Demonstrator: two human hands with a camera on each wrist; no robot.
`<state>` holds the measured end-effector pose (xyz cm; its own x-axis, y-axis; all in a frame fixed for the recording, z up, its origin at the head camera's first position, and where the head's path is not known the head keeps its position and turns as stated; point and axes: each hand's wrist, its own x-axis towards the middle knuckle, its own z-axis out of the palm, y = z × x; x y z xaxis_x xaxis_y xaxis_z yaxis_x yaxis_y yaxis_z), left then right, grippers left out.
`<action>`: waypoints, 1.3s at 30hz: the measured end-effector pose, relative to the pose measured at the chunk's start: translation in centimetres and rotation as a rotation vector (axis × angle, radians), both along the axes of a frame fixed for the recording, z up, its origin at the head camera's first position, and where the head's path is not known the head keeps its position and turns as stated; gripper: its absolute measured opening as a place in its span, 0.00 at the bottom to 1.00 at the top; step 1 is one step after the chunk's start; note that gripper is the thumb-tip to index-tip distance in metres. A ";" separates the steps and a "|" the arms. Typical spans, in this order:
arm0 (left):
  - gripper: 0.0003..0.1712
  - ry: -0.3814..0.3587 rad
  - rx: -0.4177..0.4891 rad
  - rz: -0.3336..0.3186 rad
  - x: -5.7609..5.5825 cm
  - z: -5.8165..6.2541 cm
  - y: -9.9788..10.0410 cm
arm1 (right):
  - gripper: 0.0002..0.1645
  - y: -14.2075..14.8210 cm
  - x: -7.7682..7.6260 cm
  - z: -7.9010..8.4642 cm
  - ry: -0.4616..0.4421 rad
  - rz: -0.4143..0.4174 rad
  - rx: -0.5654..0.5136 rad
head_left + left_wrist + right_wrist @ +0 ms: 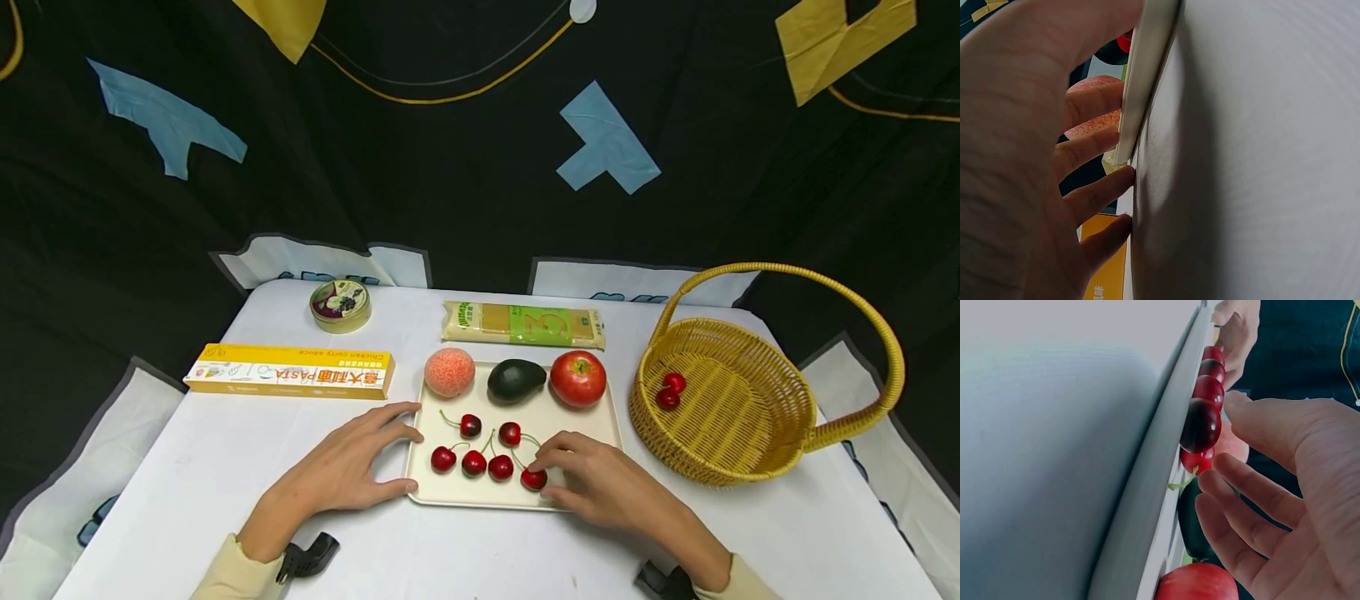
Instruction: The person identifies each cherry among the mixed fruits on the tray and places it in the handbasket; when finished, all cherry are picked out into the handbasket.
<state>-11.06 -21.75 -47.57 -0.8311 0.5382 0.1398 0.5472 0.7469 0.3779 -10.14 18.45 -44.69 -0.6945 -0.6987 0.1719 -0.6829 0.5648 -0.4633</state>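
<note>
A cream rectangular tray [600,425] holds several red cherries [501,467] with green stems in its front half. Along its back lie a speckled pinkish-orange round fruit [449,372], a dark green avocado [516,381] and a red apple [577,379]. My left hand [351,461] is spread at the tray's left edge, thumb and fingertips right at the rim. Over the front right corner reaches my right hand [596,479], its fingers loosely bent around the nearest cherry [1200,426]. In the right wrist view, thumb and fingertips stand apart beside that cherry.
Right of the tray stands a yellow wicker basket [720,400] with a tall arched handle and two cherries [670,392] inside. A yellow-and-white pasta box [291,371] lies at left, with a round tin [341,306] behind it. A noodle packet [523,324] lies behind the tray.
</note>
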 end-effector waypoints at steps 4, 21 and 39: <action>0.30 -0.011 -0.004 0.002 0.1 0.0 0.0 | 0.15 -0.2 0.1 -0.1 -0.023 0.009 0.006; 0.30 -0.001 0.004 0.002 0.1 0.0 0.0 | 0.13 -0.6 0.3 -0.4 -0.043 -0.003 0.018; 0.30 0.007 0.008 -0.008 0.0 0.0 0.0 | 0.19 2.4 -0.5 2.3 0.137 -0.099 -0.078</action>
<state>-11.10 -21.72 -47.55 -0.8256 0.5438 0.1503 0.5560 0.7391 0.3801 -10.63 20.82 -42.37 -0.7254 -0.6094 0.3202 -0.6856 0.5982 -0.4148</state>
